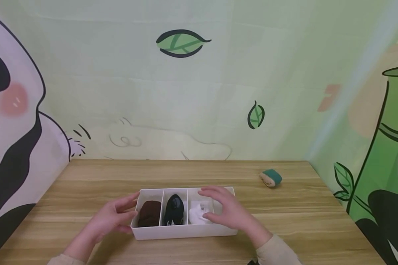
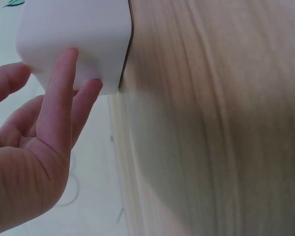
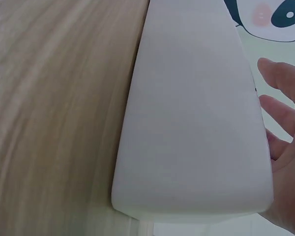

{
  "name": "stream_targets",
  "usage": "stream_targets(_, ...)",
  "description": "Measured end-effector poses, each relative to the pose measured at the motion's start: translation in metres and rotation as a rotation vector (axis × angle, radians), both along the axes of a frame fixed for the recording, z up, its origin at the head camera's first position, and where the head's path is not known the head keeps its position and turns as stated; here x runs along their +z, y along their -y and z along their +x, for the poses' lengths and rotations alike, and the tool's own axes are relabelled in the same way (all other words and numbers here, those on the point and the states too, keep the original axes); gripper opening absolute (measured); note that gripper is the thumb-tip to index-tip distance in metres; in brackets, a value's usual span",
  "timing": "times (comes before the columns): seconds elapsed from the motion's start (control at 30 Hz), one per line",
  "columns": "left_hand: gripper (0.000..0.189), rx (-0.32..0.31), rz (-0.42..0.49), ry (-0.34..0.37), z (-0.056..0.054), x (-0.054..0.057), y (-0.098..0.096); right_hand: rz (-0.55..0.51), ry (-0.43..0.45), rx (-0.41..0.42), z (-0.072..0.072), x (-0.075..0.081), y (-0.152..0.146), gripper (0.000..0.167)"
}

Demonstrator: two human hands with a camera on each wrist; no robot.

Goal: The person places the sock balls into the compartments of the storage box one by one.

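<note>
A long white divided box [image 1: 185, 232] stands on the wooden table. Its left compartment contains a folded brown cloth bundle [image 1: 149, 213], the one beside it a shiny black bundle [image 1: 174, 209], and the third a white cloth bundle [image 1: 199, 212]. At the box's left end is my left hand [image 1: 114, 215], its fingertips against the end wall in the left wrist view. My right hand [image 1: 230, 208] hovers over the right part, fingers and thumb spread, with the thumb tip overlapping the white bundle in the head view. It partly hides the right-end compartment.
A small teal and beige folded cloth bundle [image 1: 271, 178] lies at the back right of the table [image 1: 305, 221]. Behind the table's back edge rises a printed backdrop [image 1: 136, 73] with leaves and a panda. A small dark object [image 1: 253, 262] shows at the bottom edge by the right sleeve.
</note>
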State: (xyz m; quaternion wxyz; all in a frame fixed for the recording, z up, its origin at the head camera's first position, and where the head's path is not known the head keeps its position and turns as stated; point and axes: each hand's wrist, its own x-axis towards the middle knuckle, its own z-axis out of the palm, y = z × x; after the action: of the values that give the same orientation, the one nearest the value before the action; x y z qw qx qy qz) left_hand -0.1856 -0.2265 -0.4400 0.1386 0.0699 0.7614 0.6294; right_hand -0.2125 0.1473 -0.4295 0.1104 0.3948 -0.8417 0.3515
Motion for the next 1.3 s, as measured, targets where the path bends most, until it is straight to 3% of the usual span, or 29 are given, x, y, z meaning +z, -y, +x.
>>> stream_targets(0.73,0.070,-0.014,0.012,0.003,-0.001,-0.003,0.002,-0.071,0.071,-0.089,0.006,0.000,-0.032,0.055)
stream_targets(1.3,0.070,-0.011,0.005,0.004,0.000,0.001,0.000,-0.073,0.013,-0.174,0.001,-0.008,-0.072,0.053)
